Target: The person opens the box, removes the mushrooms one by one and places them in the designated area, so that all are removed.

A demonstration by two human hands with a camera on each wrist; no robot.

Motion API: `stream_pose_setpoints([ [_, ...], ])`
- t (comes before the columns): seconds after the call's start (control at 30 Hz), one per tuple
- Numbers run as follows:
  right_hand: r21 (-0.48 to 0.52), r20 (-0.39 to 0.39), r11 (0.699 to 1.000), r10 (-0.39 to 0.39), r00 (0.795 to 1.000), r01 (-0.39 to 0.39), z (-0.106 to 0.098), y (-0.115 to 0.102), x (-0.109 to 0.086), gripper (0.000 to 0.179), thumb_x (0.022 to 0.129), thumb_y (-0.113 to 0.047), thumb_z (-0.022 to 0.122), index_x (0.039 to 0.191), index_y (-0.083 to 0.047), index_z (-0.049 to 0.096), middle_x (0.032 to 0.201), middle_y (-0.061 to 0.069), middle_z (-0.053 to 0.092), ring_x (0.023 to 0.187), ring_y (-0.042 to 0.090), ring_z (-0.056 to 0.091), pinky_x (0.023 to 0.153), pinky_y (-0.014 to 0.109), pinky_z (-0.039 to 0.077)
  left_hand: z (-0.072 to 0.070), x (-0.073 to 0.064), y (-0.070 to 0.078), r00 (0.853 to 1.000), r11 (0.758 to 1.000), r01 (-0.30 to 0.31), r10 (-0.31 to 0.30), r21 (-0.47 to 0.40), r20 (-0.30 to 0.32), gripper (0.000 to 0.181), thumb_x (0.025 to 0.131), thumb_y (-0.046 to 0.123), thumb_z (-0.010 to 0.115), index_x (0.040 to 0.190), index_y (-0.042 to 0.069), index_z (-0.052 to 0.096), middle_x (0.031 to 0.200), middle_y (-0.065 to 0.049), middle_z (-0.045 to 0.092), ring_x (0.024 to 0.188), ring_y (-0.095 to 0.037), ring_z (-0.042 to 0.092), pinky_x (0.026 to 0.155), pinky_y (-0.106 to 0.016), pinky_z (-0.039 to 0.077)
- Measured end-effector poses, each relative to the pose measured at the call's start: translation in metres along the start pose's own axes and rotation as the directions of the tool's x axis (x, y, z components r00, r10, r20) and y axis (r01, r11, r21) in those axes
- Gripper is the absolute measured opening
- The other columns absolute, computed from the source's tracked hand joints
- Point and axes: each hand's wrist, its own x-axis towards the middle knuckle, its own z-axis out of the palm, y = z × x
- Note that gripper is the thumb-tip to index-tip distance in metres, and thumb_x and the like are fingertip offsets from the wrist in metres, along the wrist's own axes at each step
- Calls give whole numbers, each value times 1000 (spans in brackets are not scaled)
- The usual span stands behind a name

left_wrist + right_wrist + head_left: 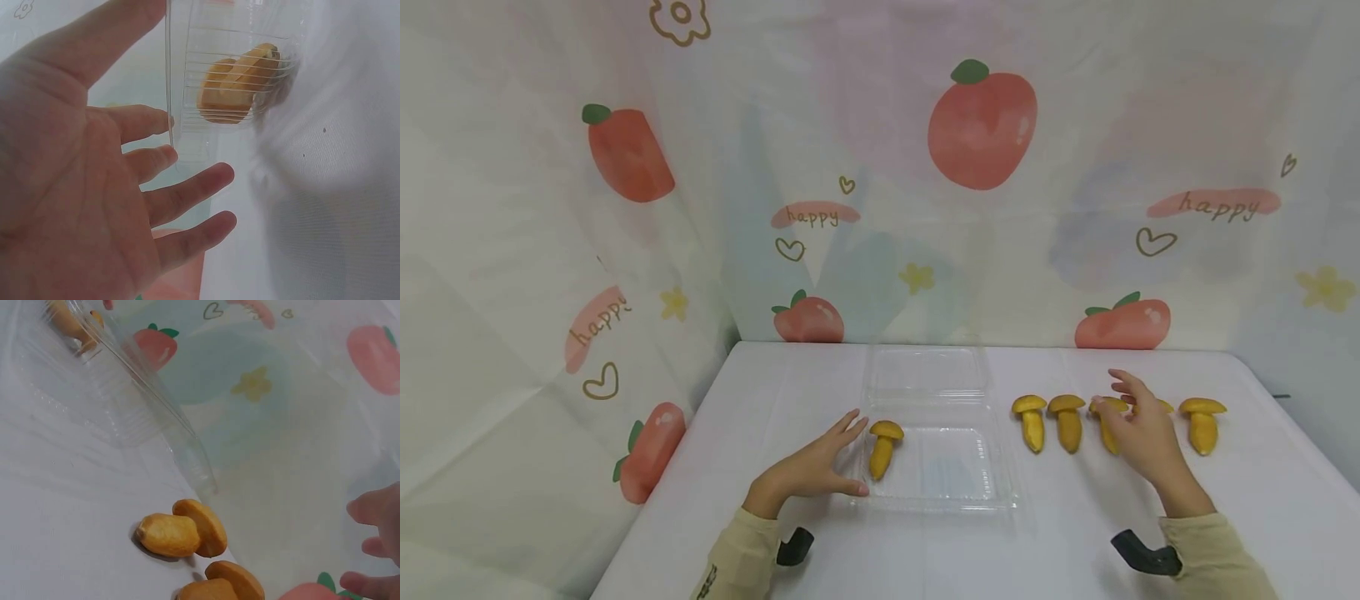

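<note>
A clear plastic clamshell box [936,505] lies with its lid [928,371] folded back. Inside, at its left end, is one yellow-brown mushroom [882,454]; its ribbed cap and stem also show through the box wall in the left wrist view. My left hand [805,473] is at the box's left side, fingers spread, thumb and some fingertips at the rim. Over the row of mushrooms on the right hovers my right hand [1144,437], thumb and fingers apart, partly covering two mushrooms. In the right wrist view its fingertips [369,509] hold nothing.
To the right of the box, several similar mushrooms stand in a row, among them a left one [1032,423], its neighbour [1067,423] and the far right one [1203,427]. A fruit-printed cloth [880,275] rises behind the white table [797,375] and on its left.
</note>
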Motion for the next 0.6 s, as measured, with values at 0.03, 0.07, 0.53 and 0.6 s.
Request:
stream_pose_setpoints([
  [0.03, 1, 3, 1000, -7, 1000, 7, 1, -2, -1, 60, 105, -25, 54, 153, 5, 32, 140, 40, 46, 125, 56, 43, 97, 69, 43, 0, 0, 0, 1000, 1000, -2, 2, -1, -1, 106, 84, 38, 83, 163, 10, 19, 172, -14, 6, 157, -40, 15, 121, -63, 27],
  [0.07, 4, 6, 1000, -10, 1000, 10, 3, -5, -2, 60, 105, -25, 55, 153, 5, 33, 140, 40, 46, 126, 56, 43, 97, 69, 43, 0, 0, 0, 1000, 1000, -2, 2, -1, -1, 106, 84, 38, 83, 163, 9, 19, 172, -15, 6, 157, -40, 16, 121, -63, 27],
  [0.53, 3, 71, 990, -138, 988, 139, 26, -38, -16, 55, 103, -21, 58, 149, 3, 39, 135, 35, 52, 123, 52, 49, 96, 69, 46, 1, 1, 0, 1000, 1000, -1, 1, -3, 0, 105, 84, 35, 83, 163, 8, 18, 172, -15, 5, 157, -40, 16, 121, -63, 27],
  [0.6, 9, 89, 989, -149, 985, 149, 31, -42, -18, 55, 102, -20, 60, 148, 3, 41, 134, 35, 53, 123, 51, 50, 96, 69, 45, 1, 1, 0, 1000, 1000, 0, 0, -6, 0, 105, 84, 35, 83, 163, 8, 18, 172, -15, 5, 157, -40, 16, 121, -63, 27],
])
